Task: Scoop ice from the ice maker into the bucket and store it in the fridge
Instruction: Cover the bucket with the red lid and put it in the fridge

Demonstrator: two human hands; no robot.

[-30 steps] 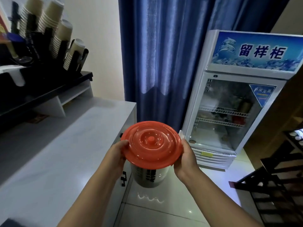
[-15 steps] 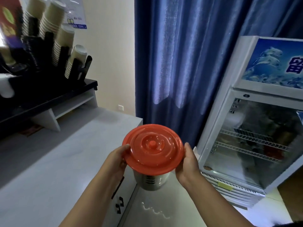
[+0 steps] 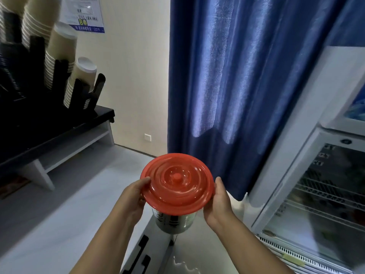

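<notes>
Orange-red plastic lid (image 3: 177,181) covers the round stainless-steel bucket (image 3: 173,221), which I carry in mid-air past the end of the pale grey worktop (image 3: 59,224). My left hand (image 3: 132,196) and right hand (image 3: 218,202) each hold a closed grip on the bucket, clamped on opposite sides just under the lid rim; this level, two-sided hold presumably keeps lid and contents seated. Destination, the white glass-door fridge (image 3: 296,175), stands closed at right. Contents cannot be confirmed.

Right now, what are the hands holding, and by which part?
Both hands, left hand and right hand, hold the metal bucket just under its red lid.
</notes>
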